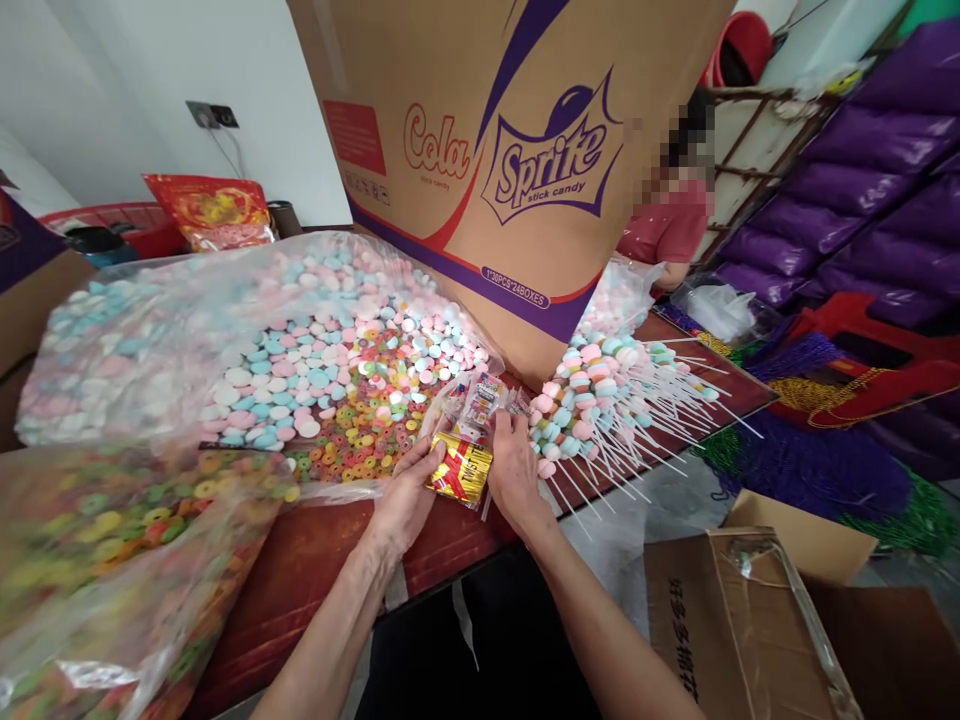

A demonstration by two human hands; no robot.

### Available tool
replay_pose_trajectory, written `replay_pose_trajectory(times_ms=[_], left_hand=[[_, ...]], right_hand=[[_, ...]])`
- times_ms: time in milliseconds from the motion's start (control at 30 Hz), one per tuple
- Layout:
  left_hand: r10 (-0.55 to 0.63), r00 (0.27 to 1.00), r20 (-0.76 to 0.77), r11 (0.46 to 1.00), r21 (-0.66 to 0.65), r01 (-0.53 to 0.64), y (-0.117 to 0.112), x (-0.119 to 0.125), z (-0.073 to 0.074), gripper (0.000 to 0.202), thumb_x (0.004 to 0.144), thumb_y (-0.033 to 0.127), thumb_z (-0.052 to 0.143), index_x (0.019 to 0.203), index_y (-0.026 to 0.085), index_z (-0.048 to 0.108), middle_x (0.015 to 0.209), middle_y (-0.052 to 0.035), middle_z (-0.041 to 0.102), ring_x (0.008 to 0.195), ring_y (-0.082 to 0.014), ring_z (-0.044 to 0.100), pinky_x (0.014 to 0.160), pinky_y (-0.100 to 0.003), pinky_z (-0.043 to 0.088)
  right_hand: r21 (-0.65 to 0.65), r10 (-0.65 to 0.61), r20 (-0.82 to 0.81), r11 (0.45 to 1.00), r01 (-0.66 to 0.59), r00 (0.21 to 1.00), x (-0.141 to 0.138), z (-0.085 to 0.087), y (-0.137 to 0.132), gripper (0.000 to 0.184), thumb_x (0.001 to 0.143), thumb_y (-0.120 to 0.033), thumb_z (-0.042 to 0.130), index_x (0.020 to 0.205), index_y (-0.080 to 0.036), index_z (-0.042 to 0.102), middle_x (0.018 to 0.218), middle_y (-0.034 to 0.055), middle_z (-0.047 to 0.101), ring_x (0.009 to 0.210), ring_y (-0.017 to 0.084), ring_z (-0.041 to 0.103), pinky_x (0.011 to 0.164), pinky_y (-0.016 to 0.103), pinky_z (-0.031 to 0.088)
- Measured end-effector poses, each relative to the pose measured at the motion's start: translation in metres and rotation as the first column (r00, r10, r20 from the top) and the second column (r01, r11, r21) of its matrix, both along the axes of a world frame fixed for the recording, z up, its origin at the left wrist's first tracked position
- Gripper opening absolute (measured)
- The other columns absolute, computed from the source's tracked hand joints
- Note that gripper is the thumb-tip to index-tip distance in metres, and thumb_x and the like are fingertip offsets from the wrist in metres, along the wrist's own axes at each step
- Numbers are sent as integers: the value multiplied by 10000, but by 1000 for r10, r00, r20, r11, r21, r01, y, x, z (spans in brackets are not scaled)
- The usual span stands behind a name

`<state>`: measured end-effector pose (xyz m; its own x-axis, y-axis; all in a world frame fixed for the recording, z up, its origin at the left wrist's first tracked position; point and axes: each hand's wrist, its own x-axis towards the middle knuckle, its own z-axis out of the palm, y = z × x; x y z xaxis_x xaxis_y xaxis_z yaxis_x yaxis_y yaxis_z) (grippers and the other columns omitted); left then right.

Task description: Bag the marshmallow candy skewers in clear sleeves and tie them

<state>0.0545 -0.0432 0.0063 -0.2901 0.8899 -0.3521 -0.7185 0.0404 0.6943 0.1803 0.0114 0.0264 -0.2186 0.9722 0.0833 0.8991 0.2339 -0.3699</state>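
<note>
A dark red table [319,550] stands before a white wall [142,90] with a socket [212,115].

From here: socket [212,115] on white wall [262,60], red bag [214,210] below. Tall Cola/Sprite carton [442,130] stands, person [673,230] in red top behind it. Shiny purple stack [840,190], blue strands [799,475], cardboard box [686,600].

Gold packet [460,472], red-marked, tilted; printed clear packet [481,398] just behind, probably touching.
</note>
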Motion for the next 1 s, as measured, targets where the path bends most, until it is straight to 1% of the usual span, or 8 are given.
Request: replay_pose_trajectory(times_ms=[200,400,500,600,667,767,933,1000], left_hand=[[34,996,79,997,66,-39,29,12,2,203,727,213,790,909,138,742,935,-86,764,976,-238,699,942,-347,511],[41,996,75,999,13,-42,42,14,19,95,820,183,696,890,124,720,862,-78,759,948,-236,709,918,-360,535],[99,993,57,995,-29,-98,25,4,30,111,772,139,724,881,128,709,834,-67,756,849,-206,722,874,-348,568],[185,983,15,980,-78,-183,-3,-11,39,78,771,85,700,838,125,703,836,-64,753,751,-171,722,790,-313,603],[178,984,-21,976,-121,-179,-23,-19,41,66,812,88,664,853,122,702,871,-81,753,751,-180,727,746,-322,620],[155,987,-36,969,-190,-159,-46,-23,37,99,860,90,608,900,112,696,925,-117,749,786,-201,733,715,-340,633],[145,989,20,961,-242,-136,-62,-11,24,134,842,43,606,920,111,692,982,-122,745,851,-197,730,757,-325,633],[108,994,31,972,-214,-99,-64,-3,19,159,824,35,626,940,116,699,997,-116,748,868,-194,729,779,-315,626]], right_hand=[[-88,55,102,995,-46,993,-4,21,40,391,978,-81,288,1297,-116,511,1185,187,640,1032,280,671,828,342,489],[-118,43,105,993,-30,994,0,24,71,286,963,-140,395,1160,-104,600,1087,192,716,1015,294,695,804,326,491],[-77,9,101,997,-2,995,7,25,73,252,968,-215,445,1141,-112,597,1087,188,718,1050,293,681,837,325,488],[-16,-73,107,997,75,992,13,26,71,306,955,-156,424,1233,-68,517,1057,210,707,1043,300,677,836,347,496],[23,-109,110,994,107,988,14,27,71,346,942,-124,421,1276,-52,475,1088,225,683,1054,303,669,835,356,501],[56,-104,119,994,98,987,7,25,74,358,948,-133,418,1293,-61,479,1166,240,638,1054,300,665,839,363,507],[31,-21,162,999,16,987,-9,20,78,342,918,-53,398,1201,-73,589,1028,203,666,1003,292,669,831,365,507],[46,-17,171,999,9,985,-7,21,74,354,911,-66,413,1218,-66,587,1143,237,620,1078,326,626,842,392,504]])
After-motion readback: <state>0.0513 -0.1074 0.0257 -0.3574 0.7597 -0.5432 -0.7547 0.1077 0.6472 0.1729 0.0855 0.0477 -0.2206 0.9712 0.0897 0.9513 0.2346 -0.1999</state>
